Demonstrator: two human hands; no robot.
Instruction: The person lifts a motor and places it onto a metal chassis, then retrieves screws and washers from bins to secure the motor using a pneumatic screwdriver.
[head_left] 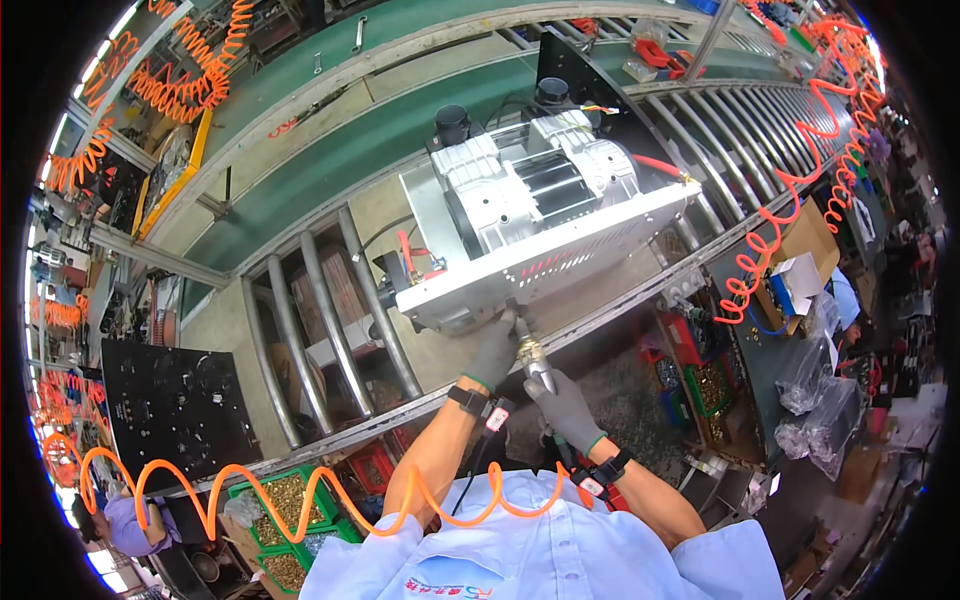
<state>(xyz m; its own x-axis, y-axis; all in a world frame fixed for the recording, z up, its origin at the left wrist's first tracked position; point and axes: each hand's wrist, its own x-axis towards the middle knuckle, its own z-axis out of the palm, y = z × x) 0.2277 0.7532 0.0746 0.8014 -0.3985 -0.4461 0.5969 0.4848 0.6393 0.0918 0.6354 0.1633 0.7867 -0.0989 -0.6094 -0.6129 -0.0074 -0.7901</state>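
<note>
My right hand, in a grey glove, is wrapped round a metal power driver that looks air-driven. The driver's front end points up at the lower front edge of a compressor unit. That unit has silver twin-head motors with black caps, set behind a white perforated metal panel. My left hand, also gloved, is closed beside the driver's front end, against the panel's lower edge. Its fingertips are partly hidden, and what they pinch cannot be made out.
The unit rests on a roller conveyor. A black plate with holes lies to the left. Orange coiled hoses cross before my body and hang at right. Green bins of small brass-coloured parts stand below the conveyor. Wrenches lie on the far bench.
</note>
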